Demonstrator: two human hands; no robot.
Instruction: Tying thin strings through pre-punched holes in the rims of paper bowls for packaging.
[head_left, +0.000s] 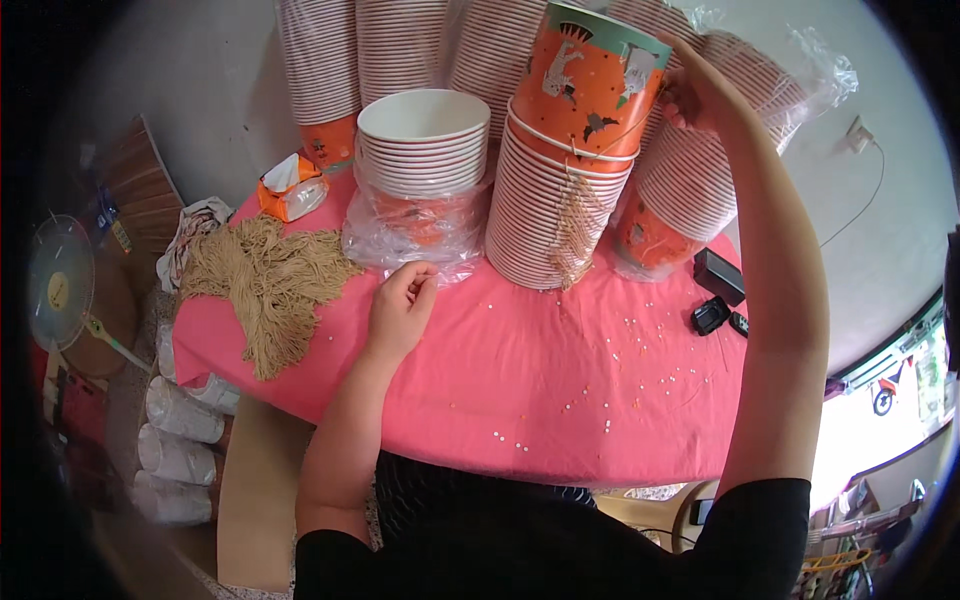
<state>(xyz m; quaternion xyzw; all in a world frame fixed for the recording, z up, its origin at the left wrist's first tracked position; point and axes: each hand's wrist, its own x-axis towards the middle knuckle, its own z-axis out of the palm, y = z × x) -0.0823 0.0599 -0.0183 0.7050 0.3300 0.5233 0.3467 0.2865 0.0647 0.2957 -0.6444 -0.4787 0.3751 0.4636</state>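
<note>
An orange paper bucket (585, 85) with a green band and animal figures stands upside down on a tall stack of nested white-rimmed buckets (535, 215). My right hand (693, 95) is at its right side, fingers curled. A thin tan cord (628, 135) runs from there across the bucket's lower front, near its rim. More cords (575, 235) hang in a bundle down the stack. My left hand (400, 305) is over the cloth, thumb and fingers closed together; anything between them is hidden. It is nearest to a plastic-wrapped stack of upright buckets (425, 145).
A heap of tan cords (265, 280) lies on the pink tablecloth (480, 400) at left, by an orange-and-white packet (290, 187). Wrapped bucket stacks (400, 45) line the wall. Small dark boxes (718, 277) and scattered white bits are at right. A fan (62, 285) stands far left.
</note>
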